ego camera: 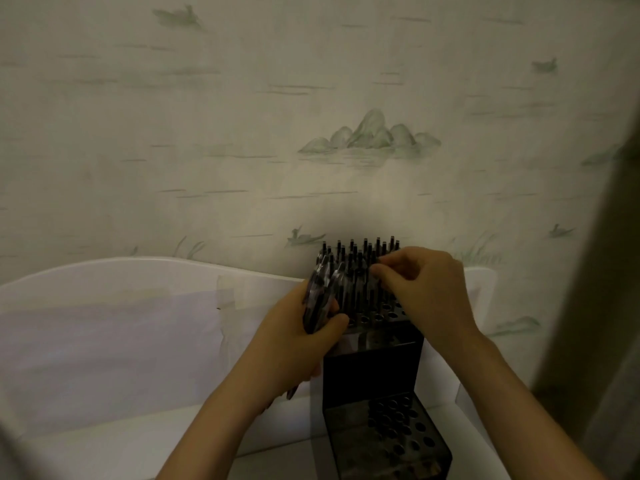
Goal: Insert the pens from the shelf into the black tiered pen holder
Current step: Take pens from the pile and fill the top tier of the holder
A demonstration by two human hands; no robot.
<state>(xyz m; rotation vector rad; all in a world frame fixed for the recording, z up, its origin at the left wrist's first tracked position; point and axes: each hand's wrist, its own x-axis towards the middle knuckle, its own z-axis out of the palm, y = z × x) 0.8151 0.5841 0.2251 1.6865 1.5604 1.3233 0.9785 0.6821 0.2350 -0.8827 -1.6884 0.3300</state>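
Now the left hand (298, 327) grips a bundle of pens (317, 303) beside the pen holder (374, 368); the right hand (426, 285) pinches one pen over its top tier.

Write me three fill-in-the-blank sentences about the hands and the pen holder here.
1. The bundle of pens is held by the ____ hand.
2. The right hand works at the holder's ____ tier.
3. The holes of the lower tier hold ____ pens.

Missing words: left; upper; no
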